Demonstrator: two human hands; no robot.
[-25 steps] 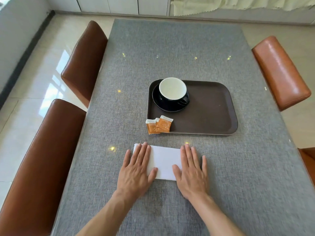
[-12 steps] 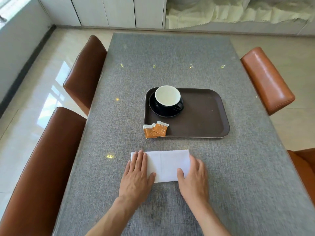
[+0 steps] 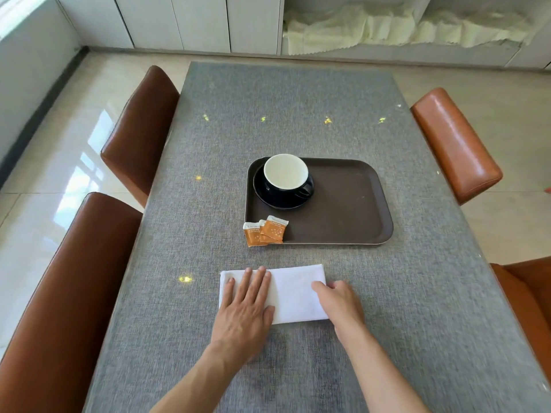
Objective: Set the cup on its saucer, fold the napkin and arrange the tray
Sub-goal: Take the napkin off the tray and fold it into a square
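- Left hand (image 3: 243, 305) lies flat, fingers spread, on the napkin (image 3: 293, 296).
- Right hand (image 3: 340, 302), curled, grips the napkin's 3 o'clock edge.
- Cup (image 3: 285, 174) sits on its saucer (image 3: 268, 195), at the tray's (image 3: 343, 210) 10 o'clock corner.

Cup (image 3: 285, 174) on saucer (image 3: 278, 201) in tray (image 3: 351, 204); napkin (image 3: 295, 296) before tray.

Left hand (image 3: 244, 308): palm down, flat, fingers straight and close together, pointing away from the body; thumb out toward the right.
Left forearm: bare, comes in from the lower edge, angled up and to the right.
Right hand (image 3: 340, 302): knuckles up, fingers curled under, thumb stretched left; whether it pinches anything can't be made out.
Right forearm: bare, comes in from lower right, angled up and to the left.
Spacing: hands apart, side by side, level with each other.
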